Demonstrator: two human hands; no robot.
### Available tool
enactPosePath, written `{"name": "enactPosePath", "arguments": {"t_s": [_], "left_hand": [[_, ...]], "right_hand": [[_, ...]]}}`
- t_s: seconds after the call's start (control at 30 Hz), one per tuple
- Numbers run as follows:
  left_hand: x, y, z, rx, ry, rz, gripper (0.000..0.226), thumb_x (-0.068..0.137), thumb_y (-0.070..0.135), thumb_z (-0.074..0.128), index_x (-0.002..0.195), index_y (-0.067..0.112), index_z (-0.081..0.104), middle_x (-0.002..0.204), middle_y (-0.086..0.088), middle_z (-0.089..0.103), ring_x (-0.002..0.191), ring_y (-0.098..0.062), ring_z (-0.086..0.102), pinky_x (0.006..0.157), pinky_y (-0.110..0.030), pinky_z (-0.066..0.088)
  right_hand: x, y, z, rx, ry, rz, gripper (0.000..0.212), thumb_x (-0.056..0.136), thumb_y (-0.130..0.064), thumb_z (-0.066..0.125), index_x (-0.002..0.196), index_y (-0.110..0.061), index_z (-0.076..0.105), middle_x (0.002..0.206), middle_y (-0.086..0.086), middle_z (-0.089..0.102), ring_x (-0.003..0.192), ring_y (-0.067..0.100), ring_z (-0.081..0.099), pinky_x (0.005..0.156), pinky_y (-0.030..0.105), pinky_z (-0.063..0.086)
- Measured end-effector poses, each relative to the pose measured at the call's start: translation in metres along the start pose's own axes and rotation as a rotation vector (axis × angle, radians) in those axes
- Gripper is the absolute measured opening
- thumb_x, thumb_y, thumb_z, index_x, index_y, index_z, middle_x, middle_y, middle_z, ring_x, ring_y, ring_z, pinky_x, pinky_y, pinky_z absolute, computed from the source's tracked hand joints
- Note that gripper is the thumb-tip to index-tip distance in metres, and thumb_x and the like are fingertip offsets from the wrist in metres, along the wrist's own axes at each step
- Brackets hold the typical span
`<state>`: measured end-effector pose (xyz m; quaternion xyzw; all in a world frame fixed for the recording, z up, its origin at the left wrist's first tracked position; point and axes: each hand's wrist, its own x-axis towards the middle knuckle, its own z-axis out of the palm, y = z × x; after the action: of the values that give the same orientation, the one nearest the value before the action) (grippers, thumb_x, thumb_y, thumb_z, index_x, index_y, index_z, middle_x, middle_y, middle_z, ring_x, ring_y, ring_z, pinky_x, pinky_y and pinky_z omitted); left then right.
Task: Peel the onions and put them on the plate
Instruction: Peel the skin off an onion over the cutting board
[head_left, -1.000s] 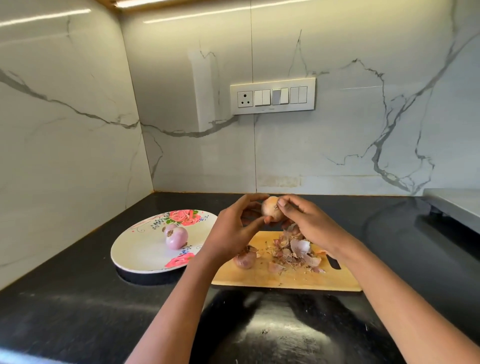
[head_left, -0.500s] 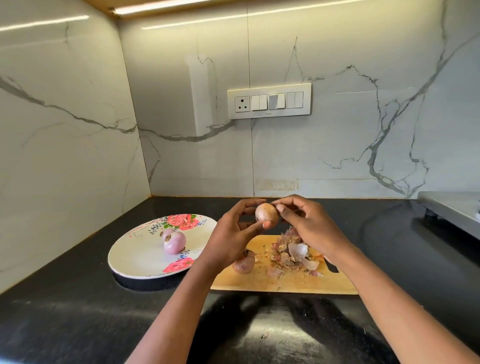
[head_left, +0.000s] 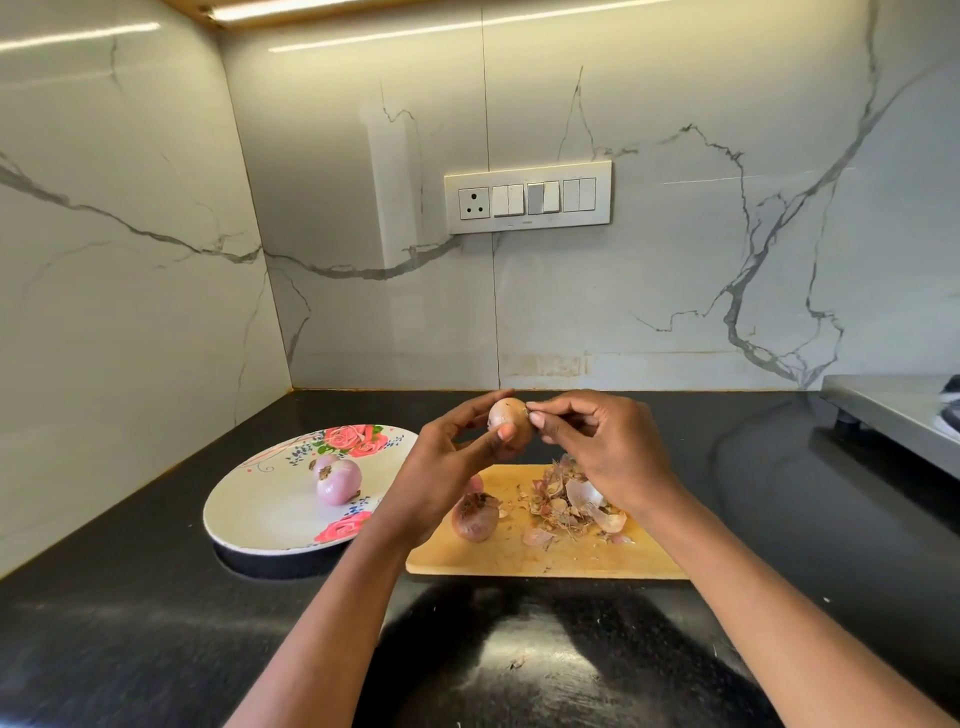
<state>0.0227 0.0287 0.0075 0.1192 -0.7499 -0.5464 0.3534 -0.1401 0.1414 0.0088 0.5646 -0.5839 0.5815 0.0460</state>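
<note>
The left hand (head_left: 441, 467) grips an onion (head_left: 509, 418) between thumb and fingers, up in the air above the far edge of the board (head_left: 545, 556). The right hand (head_left: 608, 447) pinches at the onion's right side with thumb and forefinger — the other fingers are curled. Below them, a second onion (head_left: 474, 516) (skin still on) lies on the board, just left of a heap of peels (head_left: 574, 499). To the left, a flowered plate (head_left: 260, 514) sits on the black desk (head_left: 130, 623) and holds peeled onions (head_left: 337, 479) — how many I cannot tell.
</note>
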Motion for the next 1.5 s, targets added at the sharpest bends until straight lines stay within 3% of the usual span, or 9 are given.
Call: {"name": "enactPosePath", "arguments": {"t_s": [0.2, 0.37, 0.53, 0.67, 0.9, 1.03, 1.23, 1.37, 1.5], "left_hand": [[0.0, -0.003, -0.001, -0.019, -0.04, -0.018, 0.05, 0.091, 0.03, 0.065, 0.14, 0.023, 0.058, 0.13, 0.0, 0.067, 0.116, -0.019, 0.067, 0.104, -0.038, 0.053], [0.004, -0.002, -0.002, -0.158, 0.001, -0.022, 0.043, 0.093, 0.022, 0.062, 0.136, 0.018, 0.059, 0.12, -0.007, 0.072, 0.112, -0.025, 0.07, 0.098, -0.036, 0.056], [0.004, -0.002, -0.001, -0.138, 0.006, -0.035, 0.043, 0.094, 0.025, 0.061, 0.136, 0.018, 0.059, 0.118, -0.006, 0.073, 0.108, -0.023, 0.071, 0.091, -0.032, 0.058], [0.005, -0.001, -0.001, -0.208, -0.042, -0.066, 0.049, 0.091, 0.026, 0.062, 0.138, 0.015, 0.058, 0.124, -0.01, 0.071, 0.113, -0.026, 0.069, 0.095, -0.033, 0.057], [0.005, -0.003, -0.002, -0.16, -0.069, -0.088, 0.045, 0.093, 0.026, 0.063, 0.137, 0.018, 0.06, 0.124, -0.011, 0.07, 0.112, -0.029, 0.07, 0.1, -0.04, 0.055], [0.005, -0.003, -0.002, -0.164, -0.016, -0.084, 0.046, 0.092, 0.034, 0.06, 0.134, 0.016, 0.056, 0.114, -0.013, 0.074, 0.105, -0.03, 0.073, 0.096, -0.04, 0.057], [0.004, -0.002, -0.003, -0.215, -0.001, -0.087, 0.042, 0.089, 0.035, 0.06, 0.122, 0.008, 0.06, 0.109, -0.012, 0.074, 0.101, -0.025, 0.071, 0.089, -0.031, 0.057], [0.003, 0.0, -0.003, -0.18, -0.018, -0.065, 0.04, 0.089, 0.033, 0.061, 0.122, 0.012, 0.064, 0.108, -0.006, 0.075, 0.098, -0.02, 0.071, 0.086, -0.028, 0.058], [0.002, 0.001, -0.004, -0.117, -0.082, -0.065, 0.047, 0.091, 0.028, 0.063, 0.138, 0.018, 0.059, 0.122, -0.002, 0.073, 0.112, -0.019, 0.069, 0.098, -0.031, 0.055]], "right_hand": [[-0.003, 0.002, 0.003, -0.078, 0.021, -0.07, 0.015, 0.089, -0.012, 0.076, 0.103, -0.015, 0.079, 0.09, -0.005, 0.077, 0.081, 0.007, 0.072, 0.073, 0.028, 0.061], [0.001, -0.005, 0.003, 0.062, -0.063, 0.065, 0.023, 0.09, -0.016, 0.076, 0.111, -0.024, 0.076, 0.102, -0.011, 0.077, 0.095, 0.001, 0.071, 0.086, 0.022, 0.057], [-0.002, -0.01, 0.006, 0.156, -0.055, 0.098, 0.028, 0.081, -0.007, 0.083, 0.103, -0.022, 0.074, 0.093, -0.007, 0.076, 0.087, 0.002, 0.072, 0.08, 0.018, 0.057], [-0.001, -0.012, 0.005, 0.171, -0.027, 0.083, 0.023, 0.08, -0.009, 0.083, 0.094, -0.025, 0.074, 0.086, -0.008, 0.076, 0.082, 0.003, 0.071, 0.07, 0.014, 0.055], [0.002, -0.008, 0.003, 0.09, -0.011, 0.101, 0.017, 0.091, -0.012, 0.073, 0.094, -0.028, 0.07, 0.086, -0.011, 0.073, 0.082, 0.005, 0.068, 0.078, 0.025, 0.059], [0.001, -0.011, -0.006, 0.067, -0.106, 0.051, 0.02, 0.091, -0.015, 0.074, 0.109, -0.024, 0.074, 0.101, -0.013, 0.074, 0.092, 0.0, 0.069, 0.078, 0.014, 0.055], [-0.003, -0.009, -0.001, 0.003, -0.133, -0.06, 0.043, 0.083, -0.015, 0.081, 0.122, -0.029, 0.071, 0.104, -0.013, 0.072, 0.094, -0.001, 0.071, 0.079, 0.017, 0.059], [-0.002, -0.007, -0.003, -0.018, -0.133, -0.118, 0.044, 0.08, -0.016, 0.082, 0.121, -0.026, 0.071, 0.107, -0.005, 0.074, 0.093, 0.001, 0.073, 0.08, 0.021, 0.06], [0.0, -0.002, -0.005, -0.014, -0.061, -0.172, 0.034, 0.079, -0.017, 0.081, 0.112, -0.011, 0.075, 0.104, 0.002, 0.077, 0.092, 0.005, 0.075, 0.079, 0.028, 0.063]]}}
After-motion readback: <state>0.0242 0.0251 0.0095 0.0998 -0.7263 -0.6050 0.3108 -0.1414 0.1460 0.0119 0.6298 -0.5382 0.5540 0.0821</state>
